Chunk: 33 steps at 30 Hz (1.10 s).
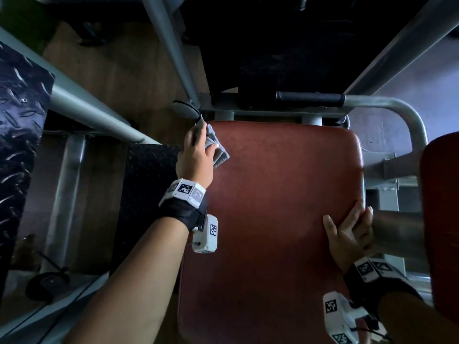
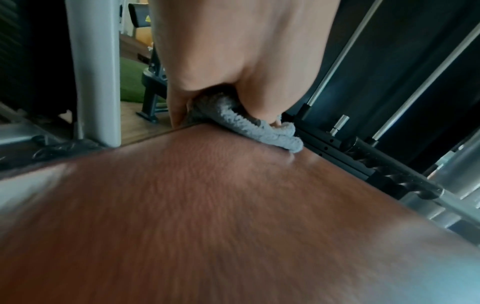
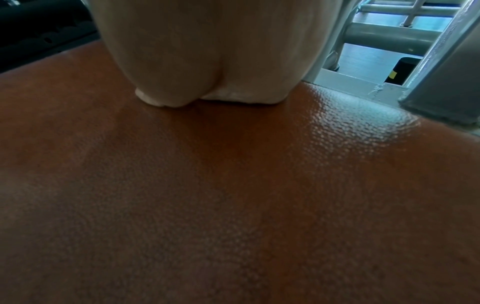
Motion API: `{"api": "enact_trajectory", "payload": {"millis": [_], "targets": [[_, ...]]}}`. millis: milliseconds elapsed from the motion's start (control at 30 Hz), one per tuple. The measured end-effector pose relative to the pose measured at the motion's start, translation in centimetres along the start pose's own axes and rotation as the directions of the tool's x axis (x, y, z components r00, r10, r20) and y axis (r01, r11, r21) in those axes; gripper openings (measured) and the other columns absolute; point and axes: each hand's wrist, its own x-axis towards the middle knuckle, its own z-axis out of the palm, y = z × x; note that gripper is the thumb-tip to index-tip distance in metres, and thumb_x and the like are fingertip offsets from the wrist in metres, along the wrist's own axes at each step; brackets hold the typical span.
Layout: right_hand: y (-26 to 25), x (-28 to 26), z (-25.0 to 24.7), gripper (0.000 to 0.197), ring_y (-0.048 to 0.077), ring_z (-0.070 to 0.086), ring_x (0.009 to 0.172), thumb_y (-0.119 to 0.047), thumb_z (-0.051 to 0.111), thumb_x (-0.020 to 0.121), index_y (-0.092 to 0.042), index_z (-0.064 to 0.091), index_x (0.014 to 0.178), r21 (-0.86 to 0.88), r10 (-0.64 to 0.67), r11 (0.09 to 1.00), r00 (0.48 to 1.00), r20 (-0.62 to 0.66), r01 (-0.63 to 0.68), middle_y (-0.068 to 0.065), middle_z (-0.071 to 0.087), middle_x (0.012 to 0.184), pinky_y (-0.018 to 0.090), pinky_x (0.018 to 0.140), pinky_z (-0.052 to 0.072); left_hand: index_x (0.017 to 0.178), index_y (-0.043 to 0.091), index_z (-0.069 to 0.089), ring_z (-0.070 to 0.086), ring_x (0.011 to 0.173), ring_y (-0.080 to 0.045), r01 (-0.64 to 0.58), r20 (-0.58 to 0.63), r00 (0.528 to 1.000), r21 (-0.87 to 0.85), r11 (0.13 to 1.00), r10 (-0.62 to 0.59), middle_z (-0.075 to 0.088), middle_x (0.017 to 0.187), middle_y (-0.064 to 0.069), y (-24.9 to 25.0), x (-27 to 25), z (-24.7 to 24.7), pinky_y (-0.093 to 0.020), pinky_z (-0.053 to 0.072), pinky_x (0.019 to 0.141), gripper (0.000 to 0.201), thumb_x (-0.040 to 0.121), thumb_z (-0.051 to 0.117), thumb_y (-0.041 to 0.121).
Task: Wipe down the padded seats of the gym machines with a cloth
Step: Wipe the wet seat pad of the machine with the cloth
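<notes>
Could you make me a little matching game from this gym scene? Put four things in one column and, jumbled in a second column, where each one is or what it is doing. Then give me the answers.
Things:
1. left hand
2. right hand
3. grey cloth
4. black foam grip

Places or states:
A. lies flat on the right edge of the red-brown seat
B. sits on the metal bar beyond the seat's far edge
C. grips the cloth
D. bunched at the seat's far left corner

Pairs: 1-C, 2-A, 3-D, 4-B
</notes>
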Motion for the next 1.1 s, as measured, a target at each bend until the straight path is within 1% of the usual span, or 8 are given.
{"api": "enact_trajectory", "payload": {"millis": [167, 400, 533, 700, 800, 867, 1000, 1100], "targets": [[0.2, 0.2, -0.1, 0.100, 0.027, 0.001, 0.146, -0.082, 0.016, 0.067, -0.037, -0.016, 0.150, 0.009, -0.005, 1.000, 0.999, 0.038, 0.005, -0.008, -0.020, 0.159, 0.056, 0.115, 0.006, 0.147, 0.022, 0.038, 0.046, 0.128, -0.032, 0.095, 0.122, 0.989, -0.055, 0.994, -0.088, 0.045, 0.142, -0.014, 0.4, 2.9, -1.5, -0.039, 0.039, 0.100, 0.052, 0.098, 0.053, 0.030], [0.6, 0.5, 0.3, 0.101, 0.027, 0.002, 0.146, -0.084, 0.014, 0.065, -0.037, -0.014, 0.150, 0.004, -0.022, 1.000, 1.000, 0.012, 0.022, -0.008, -0.018, 0.159, 0.056, 0.115, 0.007, 0.150, 0.025, 0.034, 0.049, 0.127, -0.025, 0.161, 0.043, 0.987, -0.141, 0.977, -0.156, 0.046, 0.145, -0.007, -1.0, -2.0, -1.4, -0.031, 0.039, 0.097, 0.056, 0.098, 0.052, 0.034], [0.3, 0.3, 0.5, 0.094, 0.029, 0.001, 0.147, -0.078, 0.032, 0.080, -0.034, -0.010, 0.153, 0.041, -0.018, 0.999, 1.000, -0.001, 0.018, -0.004, -0.016, 0.161, 0.055, 0.116, 0.005, 0.150, 0.028, 0.034, 0.052, 0.124, -0.025, 0.149, 0.052, 0.988, -0.138, 0.979, -0.143, 0.048, 0.143, -0.006, -1.8, -2.2, -1.0, -0.034, 0.043, 0.097, 0.057, 0.097, 0.055, 0.033], [0.1, 0.1, 0.4, 0.084, 0.035, 0.003, 0.146, -0.065, 0.038, 0.092, -0.031, -0.006, 0.154, 0.047, -0.010, 0.999, 0.999, -0.044, 0.012, 0.002, -0.010, 0.162, 0.057, 0.116, 0.006, 0.150, 0.019, 0.036, 0.051, 0.125, -0.023, 0.119, 0.117, 0.988, -0.153, 0.981, -0.101, 0.048, 0.141, -0.010, -1.1, 1.2, -1.1, -0.011, 0.032, 0.089, 0.060, 0.095, 0.060, 0.021], [-0.1, -0.1, 0.0, 0.086, 0.033, 0.000, 0.146, -0.069, 0.035, 0.088, -0.034, -0.009, 0.153, 0.068, -0.013, 0.998, 1.000, -0.021, 0.014, -0.002, -0.013, 0.161, 0.059, 0.116, 0.005, 0.150, 0.027, 0.035, 0.058, 0.118, -0.024, 0.125, 0.067, 0.991, -0.200, 0.972, -0.114, 0.047, 0.142, -0.006, -0.8, -0.7, -1.0, -0.027, 0.047, 0.095, 0.060, 0.095, 0.059, 0.026], [-0.1, -0.1, 0.0, 0.084, 0.033, -0.002, 0.146, -0.065, 0.039, 0.091, -0.036, -0.011, 0.152, 0.077, -0.022, 0.997, 1.000, -0.009, 0.022, -0.005, -0.015, 0.161, 0.061, 0.116, 0.006, 0.149, 0.031, 0.036, 0.060, 0.114, -0.023, 0.125, 0.023, 0.992, -0.212, 0.969, -0.123, 0.046, 0.143, -0.003, -1.0, -4.0, -0.9, -0.033, 0.053, 0.090, 0.060, 0.095, 0.060, 0.027], [-0.1, 0.0, 0.0, 0.088, 0.030, -0.004, 0.147, -0.070, 0.037, 0.086, -0.037, -0.012, 0.151, 0.077, -0.008, 0.997, 1.000, 0.003, 0.008, -0.006, -0.016, 0.160, 0.060, 0.116, 0.004, 0.149, 0.032, 0.037, 0.060, 0.115, -0.020, 0.127, -0.076, 0.987, -0.138, 0.982, -0.139, 0.046, 0.144, 0.003, -1.4, -10.7, -1.3, -0.030, 0.051, 0.082, 0.059, 0.095, 0.059, 0.029], [0.0, 0.1, 0.1, 0.087, 0.028, -0.004, 0.147, -0.071, 0.036, 0.087, -0.037, -0.012, 0.151, 0.069, -0.007, 0.998, 1.000, 0.002, 0.006, -0.008, -0.017, 0.160, 0.059, 0.117, 0.004, 0.149, 0.031, 0.037, 0.062, 0.111, -0.020, 0.162, -0.081, 0.982, -0.114, 0.980, -0.171, 0.047, 0.143, 0.003, -1.4, -11.0, -1.1, -0.023, 0.045, 0.075, 0.057, 0.096, 0.058, 0.030]]}}
